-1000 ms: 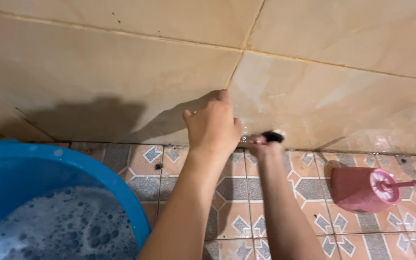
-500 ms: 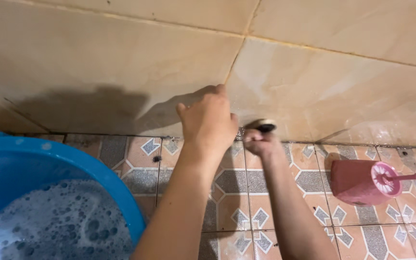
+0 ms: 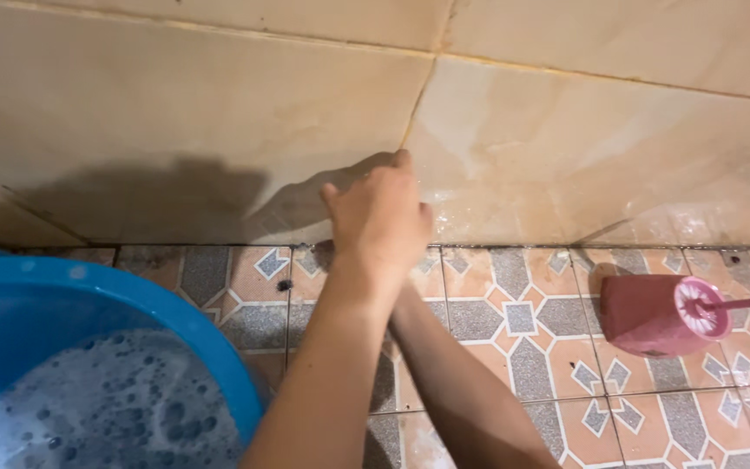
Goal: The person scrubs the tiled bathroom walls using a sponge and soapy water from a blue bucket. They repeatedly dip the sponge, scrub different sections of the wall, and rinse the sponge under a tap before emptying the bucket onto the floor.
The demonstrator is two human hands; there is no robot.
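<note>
The grip cannot be read on either side. The left hand (image 3: pixel 379 221) is curled loosely, its back to the viewer, fingertips against the beige wall tile (image 3: pixel 219 122) just above the joint where wall meets floor; whether it holds anything I cannot tell. The right hand is hidden entirely behind the left one; only its forearm (image 3: pixel 453 382) shows, crossing underneath toward the same spot.

The thing being worked on is that low strip of wall, wet and shiny to the right of the hand, beside a vertical grout line (image 3: pixel 418 104). To scrub here well, it seems wise to keep steady pressure close to the joint and follow the grout, where the grime looks darkest.

A blue basin (image 3: pixel 210 347) of soapy water sits at lower left, cut off by the frame's edge. A pink brush holder (image 3: pixel 644 317) lies on its side on the patterned floor tiles (image 3: pixel 523 321) at right, its brush handle running out of view. Small dark specks dot the floor near the wall; what they are is unclear.
</note>
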